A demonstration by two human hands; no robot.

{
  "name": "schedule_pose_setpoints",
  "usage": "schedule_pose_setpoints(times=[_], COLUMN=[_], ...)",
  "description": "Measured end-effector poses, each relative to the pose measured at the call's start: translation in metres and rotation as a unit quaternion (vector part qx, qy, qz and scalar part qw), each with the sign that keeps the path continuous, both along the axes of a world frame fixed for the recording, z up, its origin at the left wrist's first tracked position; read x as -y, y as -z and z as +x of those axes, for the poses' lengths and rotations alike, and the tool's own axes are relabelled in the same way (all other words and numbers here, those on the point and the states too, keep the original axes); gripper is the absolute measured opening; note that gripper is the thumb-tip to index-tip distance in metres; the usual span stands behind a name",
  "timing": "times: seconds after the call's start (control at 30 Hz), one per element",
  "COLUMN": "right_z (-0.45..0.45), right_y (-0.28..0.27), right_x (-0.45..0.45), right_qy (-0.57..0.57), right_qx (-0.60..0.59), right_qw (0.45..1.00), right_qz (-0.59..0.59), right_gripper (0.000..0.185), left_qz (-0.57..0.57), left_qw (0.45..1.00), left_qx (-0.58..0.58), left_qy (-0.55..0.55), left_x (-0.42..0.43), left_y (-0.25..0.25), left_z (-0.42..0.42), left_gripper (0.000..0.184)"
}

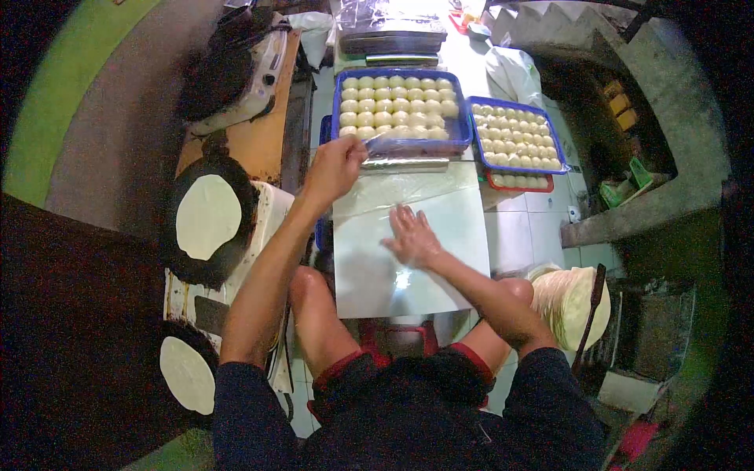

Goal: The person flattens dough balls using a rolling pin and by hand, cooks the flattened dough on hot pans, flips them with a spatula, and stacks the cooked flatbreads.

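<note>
Film (383, 142) at upper centre of the frame, by front edge of blue tray (464, 118) with dough balls (385, 102); gripped in closed fingers of left hand (338, 165). At centre, palm down on white board (408, 286), right hand (412, 235) with fingers open. At left side, on black pans (247, 196), thin dough rounds (208, 216).

I can read no text, label, brand, number or sign anywhere in my view.
</note>
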State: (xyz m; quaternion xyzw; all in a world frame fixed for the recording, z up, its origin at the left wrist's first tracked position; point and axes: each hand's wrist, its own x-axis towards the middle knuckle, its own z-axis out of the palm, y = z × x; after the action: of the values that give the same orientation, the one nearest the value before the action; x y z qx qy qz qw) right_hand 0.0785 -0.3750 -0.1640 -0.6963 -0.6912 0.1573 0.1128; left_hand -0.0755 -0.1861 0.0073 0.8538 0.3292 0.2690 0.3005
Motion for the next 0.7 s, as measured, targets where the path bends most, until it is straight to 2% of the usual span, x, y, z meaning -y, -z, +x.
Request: schedule_pose_setpoints(times=[0.07, 0.1, 0.2, 0.27, 0.33, 0.37, 0.47, 0.5, 0.6, 0.63, 0.67, 0.7], right_z=[-0.022, -0.025, -0.018, -0.015, -0.019, -0.019, 0.000, 0.012, 0.076, 0.125, 0.162, 0.198], right_y=[-0.012, -0.021, -0.022, 0.006, 0.017, 0.002, -0.005, 0.000, -0.011, 0.016, 0.022, 0.027], right_x=[0.002, -0.001, -0.004, 0.009, 0.041, 0.059, 0.053, 0.049, 0.063, 0.072, 0.074, 0.076], right_qy=[-0.001, 0.031, 0.018, 0.013, 0.024, 0.006, -0.057, -0.077, -0.040, -0.069, -0.018, 0.033], right_qx=[0.074, 0.077, 0.063, 0.049, 0.021, 0.065, 0.011, -0.053, -0.184, -0.032, -0.031, -0.033], right_qw=[0.997, 0.996, 0.998, 0.996, 0.999, 0.998, 0.998, 0.996, 0.982, 0.997, 0.997, 0.993], right_qz=[0.012, -0.018, 0.001, 0.075, 0.010, 0.006, 0.020, 0.009, -0.009, 0.024, 0.068, 0.112], right_gripper=[0.097, 0.103, 0.097, 0.092, 0.091, 0.087, 0.080, 0.068, 0.055, 0.047, 0.039, 0.032], left_qz=[-0.002, -0.007, -0.020, -0.001, 0.007, -0.011, 0.006, 0.046, 0.026, 0.022, 0.014, 0.014], left_qw=[1.000, 1.000, 0.999, 0.998, 0.999, 0.999, 0.999, 0.998, 0.997, 0.996, 0.996, 0.994], left_qx=[0.016, 0.019, 0.001, 0.024, 0.022, 0.015, 0.023, 0.001, -0.012, -0.037, -0.063, -0.071], left_qy=[0.016, 0.018, 0.038, 0.053, 0.044, 0.039, 0.049, 0.050, 0.076, 0.072, 0.067, 0.080], left_x=[0.009, 0.018, 0.041, 0.045, 0.061, 0.076, 0.097, 0.104, 0.134, 0.148, 0.165, 0.176], left_y=[0.002, 0.000, -0.019, -0.014, -0.027, -0.020, 0.002, 0.010, 0.029, 0.022, 0.016, 0.039], left_z=[0.005, 0.005, -0.003, -0.010, -0.019, -0.024, -0.027, -0.031, -0.051, -0.056, -0.063, -0.072], left_gripper=[0.015, 0.015, 0.013, 0.012, 0.012, 0.012, 0.011, 0.010, 0.009, 0.006, 0.005, 0.005])
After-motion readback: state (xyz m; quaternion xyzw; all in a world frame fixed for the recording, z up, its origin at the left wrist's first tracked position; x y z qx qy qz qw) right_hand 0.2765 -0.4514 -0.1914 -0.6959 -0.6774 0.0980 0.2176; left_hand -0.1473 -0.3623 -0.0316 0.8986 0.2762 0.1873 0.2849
